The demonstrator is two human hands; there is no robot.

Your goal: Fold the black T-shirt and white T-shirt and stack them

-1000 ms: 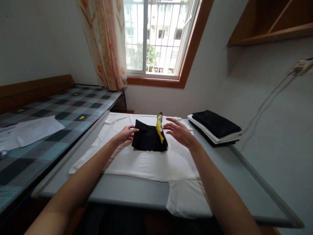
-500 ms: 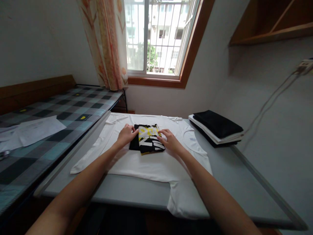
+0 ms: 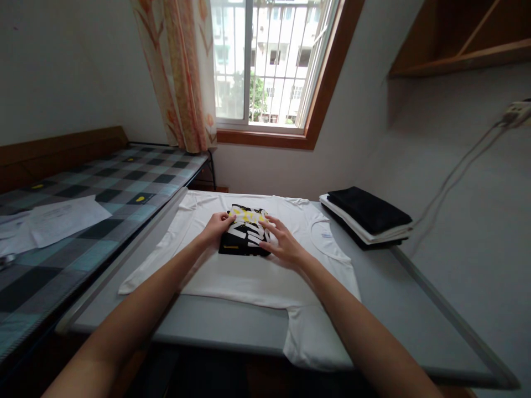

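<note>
A folded black shirt [image 3: 246, 239] with white and yellow print lies in a compact bundle on a white T-shirt [image 3: 249, 282] spread across the table. My left hand [image 3: 218, 225] pinches the bundle's left edge between thumb and fingers. At the right side my right hand [image 3: 284, 240] rests on the bundle, fingers apart, with fingertips and thumb touching the printed cloth. The undersides of both hands are hidden. One sleeve of the white T-shirt hangs over the table's front edge.
A stack of folded black and white clothes [image 3: 369, 215] lies at the table's right rear. The grey table [image 3: 215, 323] adjoins a bed with a checked mattress [image 3: 103, 182] at left, where papers [image 3: 62, 221] lie. A power cord [image 3: 456, 160] runs down the right wall.
The printed top layer has shifted left over the black part beneath, making the bundle narrower. My right hand has moved slightly left with it; my left hand stays at the left edge.
</note>
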